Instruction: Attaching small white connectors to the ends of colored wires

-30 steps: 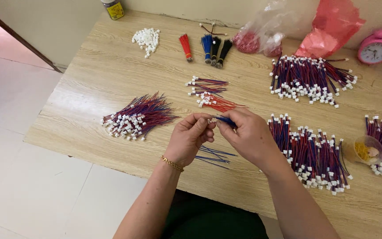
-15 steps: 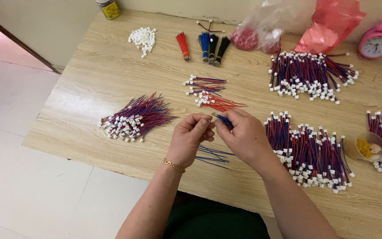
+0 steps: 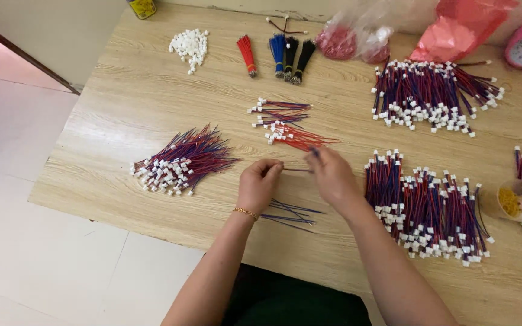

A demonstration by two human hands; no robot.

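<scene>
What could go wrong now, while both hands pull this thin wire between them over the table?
The left hand and right hand hold a thin wire stretched between them; a hard tug might pull it out of the fingers. The left forearm lies close over the loose blue wires near the table edge, so a sweep could push them off. The right forearm is beside the big wire pile and may scatter it.

Both hands (image 3: 260, 184) (image 3: 332, 175) close together, fingers pinched.
</scene>
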